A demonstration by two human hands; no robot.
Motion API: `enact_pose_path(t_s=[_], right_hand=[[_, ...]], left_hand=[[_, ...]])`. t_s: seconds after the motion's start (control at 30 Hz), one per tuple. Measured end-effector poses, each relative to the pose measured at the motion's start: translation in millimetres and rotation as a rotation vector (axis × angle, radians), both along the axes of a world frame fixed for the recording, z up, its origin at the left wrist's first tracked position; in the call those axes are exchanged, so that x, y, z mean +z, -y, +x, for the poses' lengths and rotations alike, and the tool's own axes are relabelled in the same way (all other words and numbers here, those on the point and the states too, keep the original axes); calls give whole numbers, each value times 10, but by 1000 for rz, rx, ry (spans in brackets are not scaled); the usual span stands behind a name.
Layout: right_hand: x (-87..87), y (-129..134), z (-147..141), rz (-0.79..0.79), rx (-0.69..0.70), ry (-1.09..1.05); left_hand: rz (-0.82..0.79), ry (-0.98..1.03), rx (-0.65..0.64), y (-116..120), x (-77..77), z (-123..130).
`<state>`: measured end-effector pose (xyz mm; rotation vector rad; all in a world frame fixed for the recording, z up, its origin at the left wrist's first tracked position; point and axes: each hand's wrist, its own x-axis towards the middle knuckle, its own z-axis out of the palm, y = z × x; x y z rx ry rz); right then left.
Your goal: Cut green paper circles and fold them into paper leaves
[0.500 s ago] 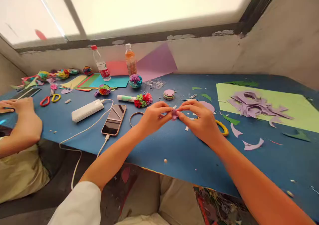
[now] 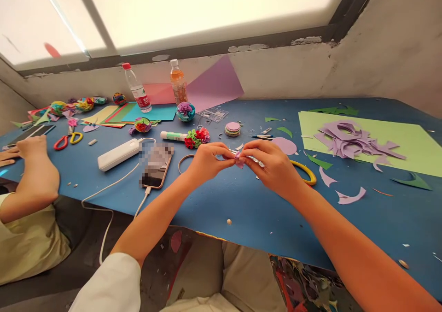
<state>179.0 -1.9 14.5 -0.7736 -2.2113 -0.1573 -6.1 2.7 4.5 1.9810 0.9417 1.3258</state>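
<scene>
Fingers of our left hand and right hand pinch the purple paper nearly closed, above the tabletop in from its front edge, right tips now nearer the left: tighter hold, likely.

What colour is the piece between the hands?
The piece is pinkish purple; head view shows it.

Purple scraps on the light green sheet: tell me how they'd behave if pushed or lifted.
The purple scraps look thin, so they are probably light and bend easily. They lie loose and overlapping, so a push would likely spread them across the light green sheet. Their narrow strips might tear if pulled.
</scene>
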Motion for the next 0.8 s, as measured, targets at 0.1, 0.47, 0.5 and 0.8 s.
enact_pose_path(t_s=[0.1,0.47,0.5,0.8], right_hand=[[-25,4,-12,-12,32,2],[57,110,-114,-562,70,-577],[76,120,-123,-708,104,-680],[154,184,-143,-1214,282,-840]], left_hand=[[-90,-23,-28,16,18,-2],[361,68,-21,23,-3,41],[481,87,4,23,3,39],[633,109,77,45,16,22]])
